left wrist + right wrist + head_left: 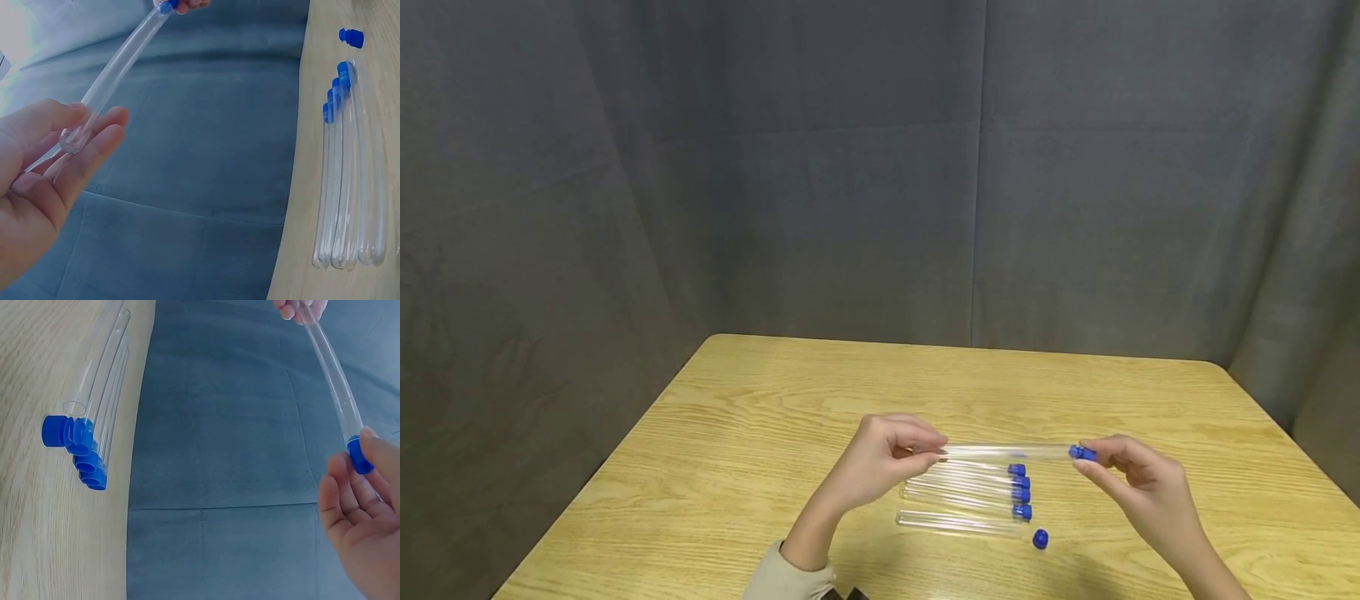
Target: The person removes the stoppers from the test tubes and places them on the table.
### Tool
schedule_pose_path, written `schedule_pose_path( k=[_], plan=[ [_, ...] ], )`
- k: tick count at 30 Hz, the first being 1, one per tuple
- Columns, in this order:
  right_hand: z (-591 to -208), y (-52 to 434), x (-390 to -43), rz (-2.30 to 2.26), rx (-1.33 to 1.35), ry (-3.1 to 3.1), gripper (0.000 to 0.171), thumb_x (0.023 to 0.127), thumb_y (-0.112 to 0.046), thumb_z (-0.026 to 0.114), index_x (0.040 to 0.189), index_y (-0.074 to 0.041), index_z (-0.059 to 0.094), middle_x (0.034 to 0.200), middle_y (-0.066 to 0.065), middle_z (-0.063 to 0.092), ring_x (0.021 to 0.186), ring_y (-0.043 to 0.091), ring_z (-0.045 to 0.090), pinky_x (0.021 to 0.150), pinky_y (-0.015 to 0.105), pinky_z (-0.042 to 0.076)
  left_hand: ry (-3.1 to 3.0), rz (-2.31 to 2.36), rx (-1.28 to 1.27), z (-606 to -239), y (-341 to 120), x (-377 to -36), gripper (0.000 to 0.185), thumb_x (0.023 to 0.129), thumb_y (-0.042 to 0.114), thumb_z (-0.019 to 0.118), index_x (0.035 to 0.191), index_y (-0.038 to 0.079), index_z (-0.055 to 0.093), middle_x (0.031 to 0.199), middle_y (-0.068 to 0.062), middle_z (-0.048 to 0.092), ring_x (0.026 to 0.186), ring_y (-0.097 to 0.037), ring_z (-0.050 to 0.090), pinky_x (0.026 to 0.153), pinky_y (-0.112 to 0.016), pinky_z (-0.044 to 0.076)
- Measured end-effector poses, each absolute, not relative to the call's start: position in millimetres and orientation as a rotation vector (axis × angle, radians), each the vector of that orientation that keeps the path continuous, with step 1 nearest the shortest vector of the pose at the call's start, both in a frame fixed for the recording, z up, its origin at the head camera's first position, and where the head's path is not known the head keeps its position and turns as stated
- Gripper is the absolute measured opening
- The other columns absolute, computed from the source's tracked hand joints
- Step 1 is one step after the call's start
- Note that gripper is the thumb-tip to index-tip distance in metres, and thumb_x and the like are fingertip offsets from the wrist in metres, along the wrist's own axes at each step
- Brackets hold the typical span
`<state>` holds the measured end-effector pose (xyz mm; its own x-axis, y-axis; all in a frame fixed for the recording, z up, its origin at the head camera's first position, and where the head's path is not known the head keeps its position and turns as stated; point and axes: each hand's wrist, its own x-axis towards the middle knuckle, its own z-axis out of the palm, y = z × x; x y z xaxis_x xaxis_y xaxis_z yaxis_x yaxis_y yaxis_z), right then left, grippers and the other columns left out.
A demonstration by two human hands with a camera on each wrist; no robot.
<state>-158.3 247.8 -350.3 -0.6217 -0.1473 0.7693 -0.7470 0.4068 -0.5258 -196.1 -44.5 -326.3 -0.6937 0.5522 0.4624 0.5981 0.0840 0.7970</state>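
A clear test tube [1007, 452] is held up level above the table between both hands. My left hand [887, 454] pinches its rounded end between thumb and fingers, as the left wrist view also shows. At the other end, my right hand [1146, 483] grips a blue cap [359, 455] between thumb and fingertips, with the cap at the tube's mouth. Below lie several capped tubes [958, 492] side by side, their blue caps pointing right. Nearer the front rests an uncapped tube [958, 522], and a loose blue cap [1040, 539] sits just off its open end.
The wooden table [737, 433] extends away on all sides of the tubes. Grey curtains [850, 208] hang behind its far edge and along both sides.
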Motion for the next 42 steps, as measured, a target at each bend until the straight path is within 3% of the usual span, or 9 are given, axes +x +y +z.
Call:
schedule_pose_path(
  k=[7, 15, 21, 32, 42],
  plan=[
    [-350, 249, -157, 1.171, 0.742, -2.076, 0.026, 0.073, 0.021, 0.059, 0.097, 0.012, 0.059, 0.073, -0.002, 0.059, 0.070, 0.002, 0.057, 0.064, 0.012, 0.046, -2.278, -1.771, -1.203, -330, -46, -198, 0.017, 0.083, -0.006, 0.057, 0.098, -0.010, 0.064, 0.097, -0.018, 0.061, 0.082, -0.030, 0.063, 0.066, -0.025, 0.051],
    [-352, 252, -159, 1.273, 0.803, -2.065, 0.026, 0.078, 0.021, 0.052, 0.103, 0.015, 0.056, 0.091, -0.003, 0.064, 0.076, 0.004, 0.062, 0.066, 0.015, 0.048, -2.274, -1.773, -1.202, -332, -47, -200, 0.016, 0.082, -0.006, 0.058, 0.097, -0.009, 0.064, 0.096, -0.016, 0.062, 0.082, -0.032, 0.062, 0.066, -0.027, 0.051],
    [-355, 253, -158, 1.373, 0.741, -2.047, 0.028, 0.077, 0.024, 0.051, 0.103, 0.013, 0.056, 0.098, -0.004, 0.064, 0.078, 0.005, 0.061, 0.067, 0.016, 0.048, -2.268, -1.753, -1.221, -336, -49, -202, 0.016, 0.083, -0.006, 0.058, 0.097, -0.012, 0.063, 0.097, -0.019, 0.061, 0.081, -0.030, 0.062, 0.066, -0.025, 0.051],
    [-356, 253, -159, 1.357, 0.663, -2.110, 0.029, 0.075, 0.022, 0.055, 0.099, 0.008, 0.059, 0.092, -0.003, 0.064, 0.081, 0.004, 0.059, 0.066, 0.014, 0.047, -2.311, -1.701, -1.194, -344, -51, -208, 0.016, 0.082, -0.003, 0.060, 0.095, -0.010, 0.064, 0.094, -0.019, 0.063, 0.080, -0.021, 0.063, 0.064, -0.024, 0.051],
    [-356, 253, -158, 1.365, 0.646, -2.140, 0.026, 0.076, 0.021, 0.055, 0.100, 0.009, 0.058, 0.081, -0.001, 0.062, 0.077, 0.005, 0.060, 0.066, 0.014, 0.047, -2.368, -1.735, -1.174, -349, -51, -212, 0.017, 0.083, -0.005, 0.058, 0.099, -0.010, 0.063, 0.098, -0.021, 0.061, 0.083, -0.024, 0.063, 0.065, -0.023, 0.050]
  ],
)
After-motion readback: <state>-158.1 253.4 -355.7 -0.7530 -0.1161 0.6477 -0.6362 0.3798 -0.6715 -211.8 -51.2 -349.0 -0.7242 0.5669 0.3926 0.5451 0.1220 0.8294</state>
